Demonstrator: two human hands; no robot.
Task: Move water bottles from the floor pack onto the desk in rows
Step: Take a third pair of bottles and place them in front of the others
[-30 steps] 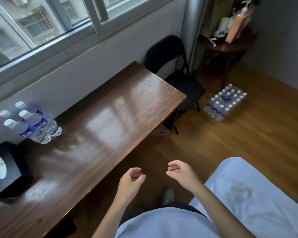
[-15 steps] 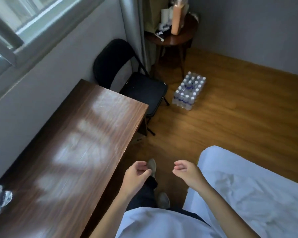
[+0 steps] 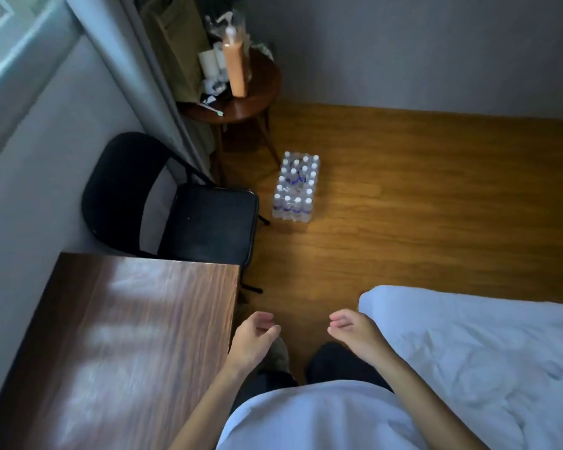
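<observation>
A shrink-wrapped pack of water bottles [image 3: 295, 187] with white caps and blue labels stands on the wooden floor, straight ahead of me and well out of reach. The brown wooden desk [image 3: 121, 345] fills the lower left; the part in view has no bottles on it. My left hand [image 3: 252, 341] hovers by the desk's right edge, fingers loosely curled and holding nothing. My right hand [image 3: 355, 332] is level with it, a little to the right, also empty with relaxed fingers.
A black folding chair [image 3: 202, 222] stands between the desk's far end and the bottle pack. A round side table [image 3: 244, 105] with a pump bottle and clutter sits in the corner. A white bed [image 3: 488, 358] lies at my right. Open floor lies between desk and bed.
My view has swung to the right: the bottles standing on the desk's left end have left the frame, and the floor pack now lies straight ahead and nearer. Both hands stay empty.
</observation>
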